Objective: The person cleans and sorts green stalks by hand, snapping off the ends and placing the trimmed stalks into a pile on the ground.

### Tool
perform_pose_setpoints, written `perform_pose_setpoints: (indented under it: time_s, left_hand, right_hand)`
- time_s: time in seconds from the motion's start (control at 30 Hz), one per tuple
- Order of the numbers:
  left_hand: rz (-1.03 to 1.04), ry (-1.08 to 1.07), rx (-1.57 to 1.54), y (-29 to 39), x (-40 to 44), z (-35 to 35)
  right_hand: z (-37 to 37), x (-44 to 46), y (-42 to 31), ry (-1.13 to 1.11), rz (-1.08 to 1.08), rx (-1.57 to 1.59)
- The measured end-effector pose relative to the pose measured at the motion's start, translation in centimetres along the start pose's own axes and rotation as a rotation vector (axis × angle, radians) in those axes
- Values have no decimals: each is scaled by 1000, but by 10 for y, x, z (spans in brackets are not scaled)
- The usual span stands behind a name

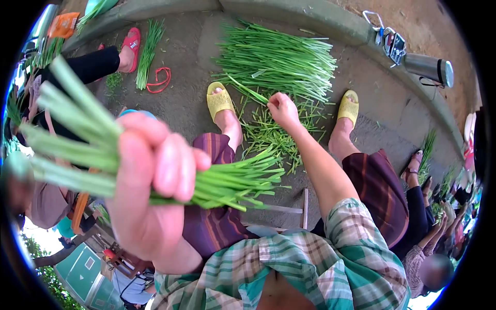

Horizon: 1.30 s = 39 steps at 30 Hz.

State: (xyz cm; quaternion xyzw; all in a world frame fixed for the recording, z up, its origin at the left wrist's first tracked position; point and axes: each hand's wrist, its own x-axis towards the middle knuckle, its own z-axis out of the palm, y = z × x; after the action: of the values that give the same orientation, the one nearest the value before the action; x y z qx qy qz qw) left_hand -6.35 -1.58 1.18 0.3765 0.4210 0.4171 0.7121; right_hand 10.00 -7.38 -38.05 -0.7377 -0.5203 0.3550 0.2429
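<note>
My left hand (155, 181) is wrapped round a thick bundle of green stalks (232, 181), held up close to the camera. Pale ends of the bundle fan out to the left, and its greener ends point right. Over the ground between my feet, my right hand (281, 109) pinches a few thin green stalks (248, 90). Beyond it lies a large pile of long green stalks (279, 59), with white ends at the right. Short cut pieces (268, 129) are scattered on the ground below that hand.
A curb (336, 20) curves behind the pile. A metal flask (426, 68) and a small basket (395, 46) stand at the upper right. A red strap (159, 80) lies near a smaller bunch (150, 54). Other people sit at both sides.
</note>
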Motion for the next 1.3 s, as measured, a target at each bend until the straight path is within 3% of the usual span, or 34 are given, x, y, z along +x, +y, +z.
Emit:
perform_pose_setpoints:
  time_s: [0.07,0.2,0.43,0.6,0.7,0.87,0.93,1.13,1.3]
  left_hand:
    - [1,75,-33,-4,-2,2]
    - [-46,157,-61,-2,6,17]
    - [-29,212,14,-23,34,6]
    - [-106,234,95,-36,53,13]
    - [-85,183,92,-38,57,18]
    - [-22,154,22,-42,63,20]
    - [-31,247,47,-44,65,21]
    - [-52,279,-13,-49,74,14]
    - [-160,255,-164,-46,75,16]
  right_hand:
    - [-29,-8,-17,-75,166,209]
    - [-72,-21,-42,-56,198,618]
    - [-183,-61,-130,0,-1,763]
    - [-234,-108,-179,28,-96,623]
    - [-245,-126,-195,99,-275,389]
    - [-254,-128,-202,43,-199,320]
    - [-256,-126,-202,28,-199,299]
    - [-260,-122,-208,137,-222,316]
    - [-265,-120,-220,238,-472,106]
